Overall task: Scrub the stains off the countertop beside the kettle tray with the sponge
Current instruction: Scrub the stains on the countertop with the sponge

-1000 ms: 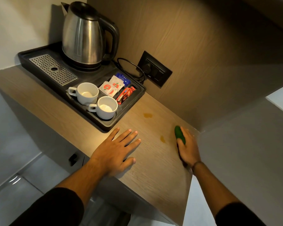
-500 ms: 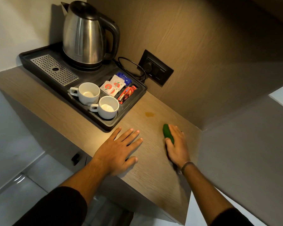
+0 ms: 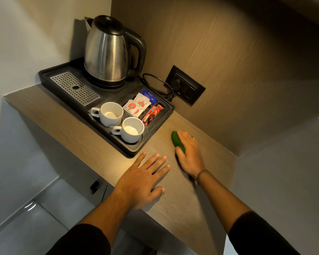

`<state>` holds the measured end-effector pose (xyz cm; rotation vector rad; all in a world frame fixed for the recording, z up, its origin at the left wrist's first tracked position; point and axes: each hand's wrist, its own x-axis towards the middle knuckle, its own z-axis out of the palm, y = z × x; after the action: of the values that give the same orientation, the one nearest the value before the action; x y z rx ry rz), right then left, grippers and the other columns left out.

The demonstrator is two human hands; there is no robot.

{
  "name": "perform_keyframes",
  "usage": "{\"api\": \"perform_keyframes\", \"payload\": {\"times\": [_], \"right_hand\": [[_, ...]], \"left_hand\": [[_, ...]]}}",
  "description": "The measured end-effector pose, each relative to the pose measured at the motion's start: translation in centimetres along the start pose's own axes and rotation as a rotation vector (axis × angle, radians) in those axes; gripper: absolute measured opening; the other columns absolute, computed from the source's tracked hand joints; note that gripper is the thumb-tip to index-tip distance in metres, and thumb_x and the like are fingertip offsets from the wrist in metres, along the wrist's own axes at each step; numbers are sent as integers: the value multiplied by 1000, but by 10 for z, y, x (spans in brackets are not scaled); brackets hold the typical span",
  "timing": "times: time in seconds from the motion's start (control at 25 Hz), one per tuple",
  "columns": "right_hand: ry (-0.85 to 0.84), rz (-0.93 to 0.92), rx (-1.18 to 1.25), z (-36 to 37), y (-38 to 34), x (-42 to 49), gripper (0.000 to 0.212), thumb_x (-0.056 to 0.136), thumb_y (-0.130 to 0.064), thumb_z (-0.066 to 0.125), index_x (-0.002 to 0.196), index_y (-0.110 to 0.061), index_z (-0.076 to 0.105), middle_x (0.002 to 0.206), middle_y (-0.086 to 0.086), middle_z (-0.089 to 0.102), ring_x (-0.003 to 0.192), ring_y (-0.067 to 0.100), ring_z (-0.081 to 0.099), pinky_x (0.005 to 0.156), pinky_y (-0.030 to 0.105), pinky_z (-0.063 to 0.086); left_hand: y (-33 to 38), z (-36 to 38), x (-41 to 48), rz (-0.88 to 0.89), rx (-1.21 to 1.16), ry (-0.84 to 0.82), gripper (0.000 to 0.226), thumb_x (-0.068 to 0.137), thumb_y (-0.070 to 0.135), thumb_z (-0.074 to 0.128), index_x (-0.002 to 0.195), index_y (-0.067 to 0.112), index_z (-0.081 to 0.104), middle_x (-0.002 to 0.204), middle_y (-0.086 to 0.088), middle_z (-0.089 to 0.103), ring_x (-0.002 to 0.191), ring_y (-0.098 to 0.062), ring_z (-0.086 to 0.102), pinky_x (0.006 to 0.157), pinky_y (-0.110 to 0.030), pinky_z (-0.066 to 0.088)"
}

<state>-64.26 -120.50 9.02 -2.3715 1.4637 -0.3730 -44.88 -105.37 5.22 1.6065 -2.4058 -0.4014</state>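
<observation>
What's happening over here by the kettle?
A person is scrubbing the wooden countertop beside the black kettle tray. The right hand presses a green sponge onto the surface close to the tray's corner, and its blur suggests it is mid-stroke. The left hand lies flat on the counter with fingers spread, empty, bracing. No stains show on the bare wood right now; any under the sponge or hand are hidden.
</observation>
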Motion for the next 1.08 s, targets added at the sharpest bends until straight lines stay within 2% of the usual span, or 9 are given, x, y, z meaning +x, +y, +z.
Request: {"api": "perform_keyframes", "payload": {"times": [0.12, 0.32, 0.4, 0.52, 0.6, 0.76, 0.84, 0.96, 1.08], "right_hand": [[-74, -142, -14, -7, 26, -57, 63, 101, -38, 45, 162, -37, 28, 169, -8, 31, 159, 9, 18, 130, 43, 8], [53, 129, -16, -24, 25, 11, 58, 104, -14, 56, 159, -15, 39, 166, 9, 37, 157, 31, 27, 130, 51, 13], [0, 31, -1, -8, -1, 21, 61, 103, -17, 55, 161, -19, 35, 168, 8, 35, 158, 26, 23, 130, 49, 11], [-111, -172, -26, 1, 11, -34, 64, 103, -34, 47, 163, -36, 26, 170, -5, 30, 160, 11, 15, 130, 40, 6], [-64, -137, 0, -17, 36, -52, 63, 102, -35, 46, 161, -41, 26, 169, -7, 31, 159, 11, 18, 130, 42, 7], [41, 107, -16, -20, 21, 26, 59, 103, -15, 56, 159, -18, 38, 166, 11, 38, 157, 31, 27, 129, 52, 13], [10, 38, -12, -3, -10, 36, 61, 103, -17, 56, 161, -19, 35, 168, 8, 35, 158, 26, 23, 130, 51, 11], [-88, -164, -27, 10, -10, -25, 62, 103, -31, 48, 163, -32, 28, 170, -5, 31, 160, 12, 16, 131, 42, 6], [-19, -75, 5, -14, 35, -92, 62, 103, -38, 44, 161, -42, 25, 170, -11, 30, 159, 8, 16, 130, 38, 6]], "left_hand": [[0, -2, 0, -2, 7, -4, 72, 106, 65, 22, 166, 33, 1, 178, 3, -11, 162, -19, -16, 131, -57, -5], [0, -4, -1, -1, 10, -15, 71, 106, 65, 21, 166, 33, -1, 177, 4, -13, 161, -18, -18, 131, -56, -7], [1, -3, 0, -2, 9, -17, 71, 106, 65, 21, 166, 33, -1, 177, 4, -13, 161, -18, -18, 131, -56, -7], [1, -4, -1, -4, -5, -14, 72, 106, 65, 21, 166, 33, 0, 178, 4, -11, 161, -18, -18, 131, -57, -5], [1, -5, -1, -3, -5, -16, 72, 106, 66, 21, 166, 33, 0, 178, 4, -11, 161, -17, -18, 131, -57, -5], [0, -4, -1, 2, 5, -18, 72, 106, 66, 22, 166, 33, -1, 178, 4, -12, 161, -17, -17, 131, -56, -6], [0, -4, 0, 6, 6, -14, 72, 106, 65, 22, 167, 32, 1, 178, 4, -11, 162, -18, -16, 131, -56, -5], [3, -4, -2, 3, -8, 7, 73, 105, 65, 22, 167, 31, 3, 178, 3, -8, 162, -18, -14, 132, -58, -2], [1, -4, -2, 5, -14, 21, 72, 106, 65, 23, 166, 32, 4, 178, 3, -5, 162, -18, -14, 131, -56, -5]]}}
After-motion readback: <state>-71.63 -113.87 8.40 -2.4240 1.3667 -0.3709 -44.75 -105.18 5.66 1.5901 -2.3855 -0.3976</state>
